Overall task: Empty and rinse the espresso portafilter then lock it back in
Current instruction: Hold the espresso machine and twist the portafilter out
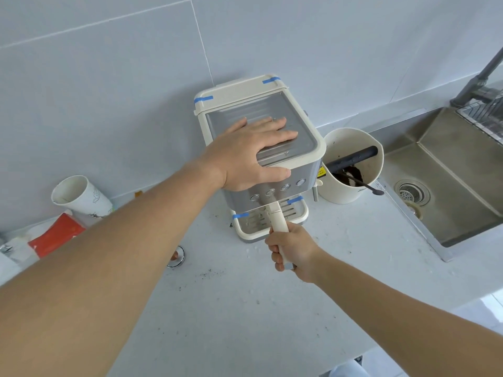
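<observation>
A cream and steel espresso machine stands against the tiled wall. My left hand lies flat on its metal top, fingers spread, thumb over the front edge. The portafilter's cream handle sticks out from under the machine's front toward me, above the drip tray. My right hand is closed around the near end of that handle. The portafilter's basket is hidden under the machine.
A cream knock box with a dark bar, coffee grounds and a spoon stands right of the machine. A steel sink with a drain lies further right. A paper cup, a red packet and a small round metal piece sit at the left. Coffee specks dot the counter.
</observation>
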Action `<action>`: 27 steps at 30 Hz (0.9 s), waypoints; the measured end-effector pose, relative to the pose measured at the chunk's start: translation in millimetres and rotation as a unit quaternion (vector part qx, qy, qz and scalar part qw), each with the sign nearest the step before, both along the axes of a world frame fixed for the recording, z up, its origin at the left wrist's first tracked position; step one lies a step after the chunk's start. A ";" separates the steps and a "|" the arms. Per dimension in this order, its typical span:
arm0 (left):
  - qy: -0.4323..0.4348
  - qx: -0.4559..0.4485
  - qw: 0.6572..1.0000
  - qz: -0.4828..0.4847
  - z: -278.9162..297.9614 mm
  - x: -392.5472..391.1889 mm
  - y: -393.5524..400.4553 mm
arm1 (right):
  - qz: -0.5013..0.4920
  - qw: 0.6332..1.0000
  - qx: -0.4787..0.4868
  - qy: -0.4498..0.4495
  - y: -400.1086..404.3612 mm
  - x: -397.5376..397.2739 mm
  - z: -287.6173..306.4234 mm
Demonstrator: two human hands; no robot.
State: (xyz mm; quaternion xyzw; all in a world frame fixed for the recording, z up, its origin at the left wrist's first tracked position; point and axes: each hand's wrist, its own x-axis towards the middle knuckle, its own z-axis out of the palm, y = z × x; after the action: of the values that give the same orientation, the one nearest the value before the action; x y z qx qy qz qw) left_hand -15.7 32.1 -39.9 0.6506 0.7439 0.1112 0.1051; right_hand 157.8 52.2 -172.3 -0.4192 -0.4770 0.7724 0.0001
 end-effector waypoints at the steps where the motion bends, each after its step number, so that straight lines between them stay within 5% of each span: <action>1: 0.000 -0.001 1.000 0.000 0.0 -0.2 0.3 | -0.001 1.000 0.008 -0.005 -0.7 -0.7 -0.2; 17: 0.003 0.002 1.000 0.006 -2.0 2.2 -0.7 | -0.042 0.998 0.032 -0.019 -13.5 -6.6 -3.7; 27: -0.012 0.006 1.000 0.016 1.7 3.5 3.4 | -0.185 0.982 -0.027 0.036 -62.1 -58.7 -6.0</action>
State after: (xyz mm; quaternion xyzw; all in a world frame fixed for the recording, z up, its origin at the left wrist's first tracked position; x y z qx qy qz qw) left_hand -12.2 35.6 -38.1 0.6381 0.7520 0.1251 0.1081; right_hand 99.1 -9.9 -178.3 -0.4720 -0.3697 0.7864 0.1487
